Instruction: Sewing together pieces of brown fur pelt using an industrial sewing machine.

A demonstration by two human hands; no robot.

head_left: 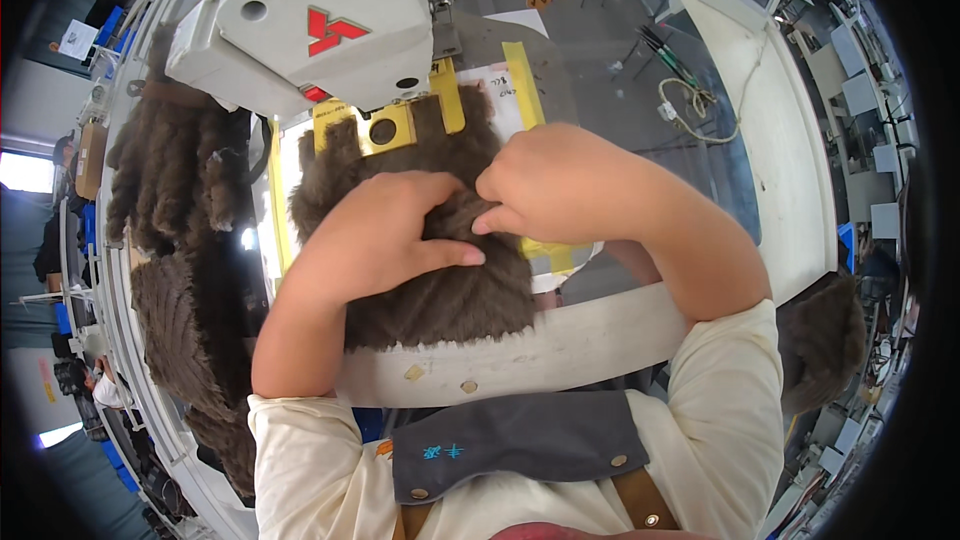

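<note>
Here, at the clock's centre, a brown fur piece (440, 305) lay beneath both hands. The left hand (390, 225) spread thumb and forefinger wide; the right hand (555, 180) curled against the fur, its grip impossible to tell. A white machine head (280, 45) stood at eleven o'clock.

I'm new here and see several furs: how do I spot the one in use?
Find the big white machine. Below it in the picture lies a brown fur piece, near a yellow plate. Unlike the furs on the left, it has both hands on it.
</note>
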